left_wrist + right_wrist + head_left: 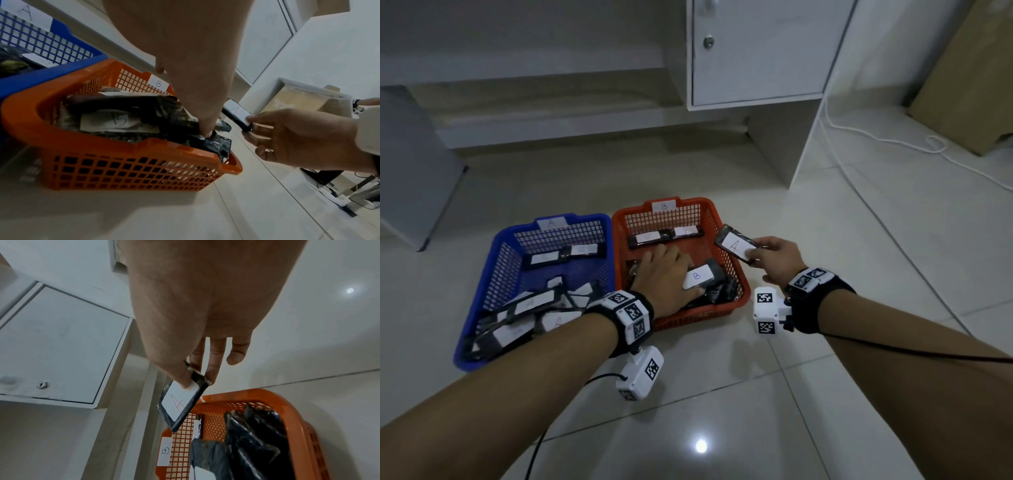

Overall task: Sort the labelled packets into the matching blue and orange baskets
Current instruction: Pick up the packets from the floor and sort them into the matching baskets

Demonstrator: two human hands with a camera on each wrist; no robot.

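The A packet (736, 247) looks light, thin and fairly stiff, its black wrap probably slick; the right hand (779, 260) pinches it by one short end, thumb on the white label, holding it in the air just past the three o'clock rim of the orange basket (743, 287), which is marked B. The left hand (664, 274) is down among that basket's packets, fingertips on the B packet (700, 277), grip unclear. Two baskets; the blue basket (482, 294), marked A, sits at nine o'clock. Packets overlap, so no sure count
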